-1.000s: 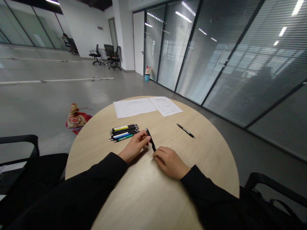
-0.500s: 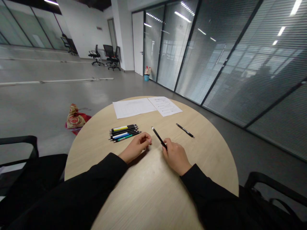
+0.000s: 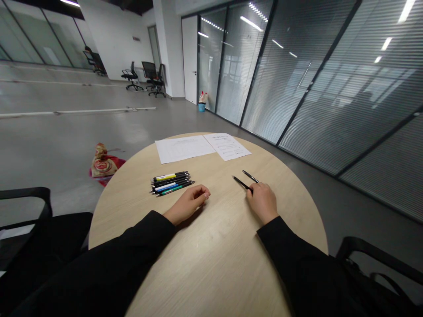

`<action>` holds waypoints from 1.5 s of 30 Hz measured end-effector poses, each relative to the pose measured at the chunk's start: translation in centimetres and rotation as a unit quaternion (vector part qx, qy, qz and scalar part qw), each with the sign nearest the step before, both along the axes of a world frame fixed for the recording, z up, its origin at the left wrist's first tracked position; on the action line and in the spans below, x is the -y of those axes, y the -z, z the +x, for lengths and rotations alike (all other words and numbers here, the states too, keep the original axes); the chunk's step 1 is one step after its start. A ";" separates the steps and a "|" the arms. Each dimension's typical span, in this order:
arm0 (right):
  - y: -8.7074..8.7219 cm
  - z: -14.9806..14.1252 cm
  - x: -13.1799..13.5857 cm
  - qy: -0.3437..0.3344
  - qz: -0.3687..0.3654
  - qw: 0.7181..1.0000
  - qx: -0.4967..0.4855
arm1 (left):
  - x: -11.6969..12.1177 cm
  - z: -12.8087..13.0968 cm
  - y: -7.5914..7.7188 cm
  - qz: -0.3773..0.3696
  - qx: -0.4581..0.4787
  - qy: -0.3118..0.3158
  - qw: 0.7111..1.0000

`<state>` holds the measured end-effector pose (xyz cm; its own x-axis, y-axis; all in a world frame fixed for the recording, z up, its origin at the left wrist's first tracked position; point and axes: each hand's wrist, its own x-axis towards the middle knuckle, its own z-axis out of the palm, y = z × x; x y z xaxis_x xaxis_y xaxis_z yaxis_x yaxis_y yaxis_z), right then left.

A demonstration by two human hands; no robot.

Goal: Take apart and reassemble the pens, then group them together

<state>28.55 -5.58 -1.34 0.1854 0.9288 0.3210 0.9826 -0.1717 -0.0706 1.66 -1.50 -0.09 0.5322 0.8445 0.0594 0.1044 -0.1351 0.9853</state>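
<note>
Ref. landmark: compact row of slim pens w/ black, yellow, white, blue & green barrels [image 3: 168,187], lying on the round, pale wood-grain tabletop [image 3: 211,255]. L hand [image 3: 189,203], bare w/ black sleeve: near side of row, just beside its R end; fingers loosely curled, part open, no item visible in grip. R hand [image 3: 263,201], bare w/ black sleeve: well to R of row; fingers closed on the slim black pen [image 3: 242,182]. Held pen pos.: R of row, exposed end angled away from wearer & toward L. Slim black pen w/ pale mid-section [image 3: 250,176]: R of row, just past held pen; one end hidden behind R hand, so hand contact cannot be confirmed. Exposed ends of both pens apart. Two flat white printed paper sheets [image 3: 185,149]: beyond row, extending R; text illegible. Red-and-tan bag [image 3: 105,164]: L of row, past tabletop edge, at floor lvl.
</note>
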 end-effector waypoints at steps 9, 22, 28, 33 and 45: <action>1.4 3.0 -1.1 0.053 0.011 0.999 0.008 | -0.3 -0.2 0.4 0.011 -0.028 0.016 0.999; 2.0 3.8 -1.7 0.051 -0.004 0.998 -0.021 | -0.2 -0.2 0.2 0.012 -0.027 0.032 0.999; 2.4 4.3 -2.0 0.056 -0.001 0.998 -0.030 | -0.3 -0.2 0.4 0.016 -0.031 0.032 0.999; 2.5 4.3 -2.0 0.054 -0.003 0.998 -0.028 | -0.2 -0.3 0.3 0.018 -0.042 0.039 0.998; 1.7 3.2 -1.2 0.012 0.062 0.997 -0.046 | -0.6 -0.8 0.6 0.156 -0.122 -0.007 0.980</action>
<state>31.75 -4.34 -2.99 0.2406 0.8781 0.4135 0.9668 -0.1792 -0.1820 0.90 -0.94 -0.67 0.5513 0.8126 0.1893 0.3351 -0.4235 0.8416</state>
